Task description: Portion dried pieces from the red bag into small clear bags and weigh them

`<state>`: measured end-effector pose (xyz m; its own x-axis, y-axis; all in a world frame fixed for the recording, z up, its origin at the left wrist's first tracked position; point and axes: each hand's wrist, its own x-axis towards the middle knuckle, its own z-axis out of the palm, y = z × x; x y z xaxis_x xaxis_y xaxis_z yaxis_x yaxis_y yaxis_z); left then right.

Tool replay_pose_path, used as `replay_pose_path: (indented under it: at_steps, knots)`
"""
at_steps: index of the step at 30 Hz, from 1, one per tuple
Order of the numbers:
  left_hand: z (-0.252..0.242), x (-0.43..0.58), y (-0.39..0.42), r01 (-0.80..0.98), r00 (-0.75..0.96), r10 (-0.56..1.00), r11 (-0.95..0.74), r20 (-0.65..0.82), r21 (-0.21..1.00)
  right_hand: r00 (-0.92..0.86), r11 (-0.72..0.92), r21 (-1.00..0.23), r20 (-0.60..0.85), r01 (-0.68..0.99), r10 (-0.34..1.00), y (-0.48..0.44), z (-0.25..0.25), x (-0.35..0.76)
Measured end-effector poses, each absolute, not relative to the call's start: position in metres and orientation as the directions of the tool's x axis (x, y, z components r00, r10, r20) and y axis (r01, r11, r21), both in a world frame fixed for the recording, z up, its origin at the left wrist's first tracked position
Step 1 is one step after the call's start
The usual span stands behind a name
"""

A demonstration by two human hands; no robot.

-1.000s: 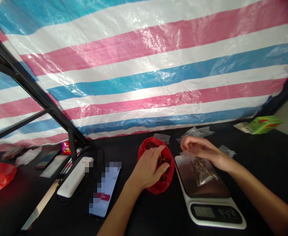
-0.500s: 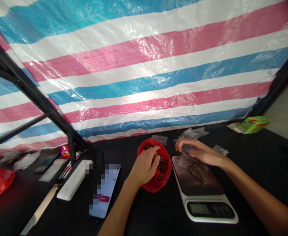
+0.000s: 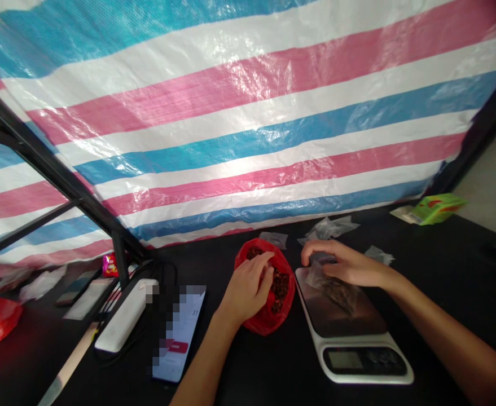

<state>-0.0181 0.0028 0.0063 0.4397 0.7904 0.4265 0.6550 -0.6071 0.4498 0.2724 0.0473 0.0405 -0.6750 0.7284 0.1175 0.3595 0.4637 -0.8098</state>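
Note:
My left hand [image 3: 248,287] rests over the left side of an open red plastic bag [image 3: 261,325]. Its thumb and index finger are apart, and the other fingertips are partly hidden. Small dark reddish-brown dried pieces [image 3: 280,285] fill the bag. On the right, my right hand [image 3: 341,262] curls its fingers and thumb around the upper end of a clear plastic bag [image 3: 334,286]. Brownish contents show inside this bag, and its lower end lies on the dark plate of a white digital scale [image 3: 328,352]. The scale's display is unreadable.
Left of my arm lie a phone [image 3: 175,344], a white power strip [image 3: 124,316] with cables, and a knife [image 3: 67,366]. Clear bags [image 3: 330,228] and a green packet [image 3: 438,208] lie toward the back. A striped sheet [image 3: 248,135] hangs behind, beside a black frame [image 3: 82,208].
The view has shifted slightly. Both hands keep nearly the same places, the left at the red bag and the right on the clear bag. The number on the phone went from 30 to 31.

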Motion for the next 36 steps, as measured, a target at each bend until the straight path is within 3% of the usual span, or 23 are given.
replay_pose_path:
  at_steps: [14,19,22,26,30,36]
  knots:
    - [0.01,-0.017,0.0,0.634,0.459,0.735,-0.665,0.499,0.396,-0.681,0.508,-0.749,0.105,0.425,0.725,0.045,0.039,0.267]
    - [0.009,-0.017,0.0,0.588,0.432,0.754,-0.652,0.495,0.479,-0.685,0.512,-0.753,0.114,0.414,0.72,0.046,0.036,0.268]
    - [0.008,-0.013,-0.002,0.508,0.362,0.804,-0.595,0.473,0.623,-0.661,0.518,-0.791,0.201,0.326,0.723,0.046,0.037,0.269]
    - [0.01,-0.007,-0.006,0.304,0.272,0.843,-0.532,0.463,0.79,-0.57,0.511,-0.858,0.392,0.058,0.722,0.041,0.039,0.264]
    - [0.013,-0.004,-0.011,0.136,0.359,0.86,-0.432,0.362,0.892,-0.5,0.417,-0.892,0.446,-0.176,0.743,0.03,0.038,0.249]
    - [0.012,-0.007,-0.008,0.006,0.531,0.833,-0.183,0.152,0.983,-0.457,0.316,-0.907,0.415,-0.278,0.787,0.018,0.034,0.228]
